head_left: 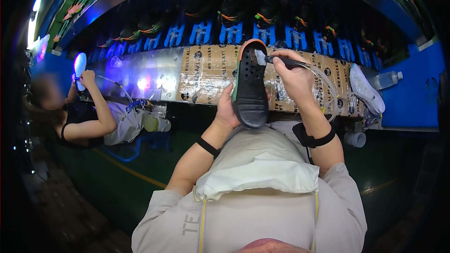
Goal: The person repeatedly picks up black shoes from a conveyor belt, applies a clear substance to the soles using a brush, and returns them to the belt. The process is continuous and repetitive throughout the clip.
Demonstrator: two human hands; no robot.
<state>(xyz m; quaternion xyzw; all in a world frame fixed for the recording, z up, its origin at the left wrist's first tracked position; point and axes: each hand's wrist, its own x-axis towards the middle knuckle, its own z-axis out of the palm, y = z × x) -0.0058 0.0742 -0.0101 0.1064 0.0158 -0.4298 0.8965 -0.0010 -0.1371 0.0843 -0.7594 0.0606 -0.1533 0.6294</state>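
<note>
My left hand point(227, 108) grips a black shoe sole point(250, 84) with an orange and green rim, holding it upright in front of my chest. My right hand point(293, 72) holds a thin black brush tool point(281, 60) with a clear hose trailing from it. The tool's tip touches the upper inside of the sole, where a pale patch shows. A white cloth pad point(260, 173) lies across my lap below the sole.
A conveyor bench point(154, 72) with cardboard-covered and metal surfaces runs in front, with blue racks point(232, 33) of dark shoes behind. A white shoe point(367, 89) and a plastic bottle point(388, 79) lie at right. At left a co-worker's hand point(83, 77) works on a white sole point(79, 65).
</note>
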